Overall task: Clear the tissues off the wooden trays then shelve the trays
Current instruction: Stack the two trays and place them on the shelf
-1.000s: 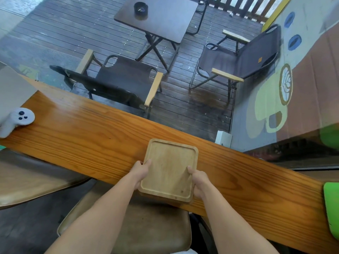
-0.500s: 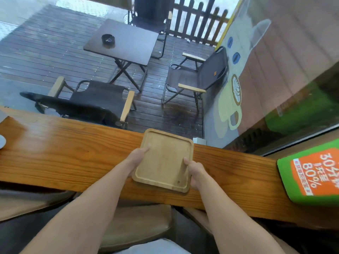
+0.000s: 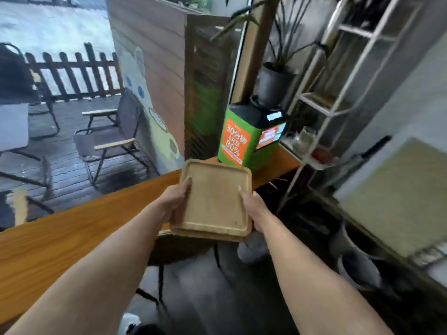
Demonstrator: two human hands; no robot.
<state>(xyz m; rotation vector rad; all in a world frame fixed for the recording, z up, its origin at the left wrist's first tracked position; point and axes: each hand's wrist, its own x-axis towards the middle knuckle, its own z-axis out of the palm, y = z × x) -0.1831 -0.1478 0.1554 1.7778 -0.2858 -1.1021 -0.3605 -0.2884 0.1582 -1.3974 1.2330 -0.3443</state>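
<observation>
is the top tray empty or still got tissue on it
Empty: the top wooden tray shows bare wood, no tissue, held between left hand and right hand.

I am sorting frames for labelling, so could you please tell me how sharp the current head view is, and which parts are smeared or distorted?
Head view: motion blur throughout. The stacked square wooden trays and both hands, left hand and right hand, are fairly readable. The white metal shelf rack and the green and orange kiosk are smeared, its print soft. Wide-angle bending tilts the edges. Lighting is even daylight, without harsh glare.

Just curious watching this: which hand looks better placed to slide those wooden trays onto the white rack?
Probably the right hand: it grips the wooden trays on the side nearer the white rack. The left hand is farther.
</observation>
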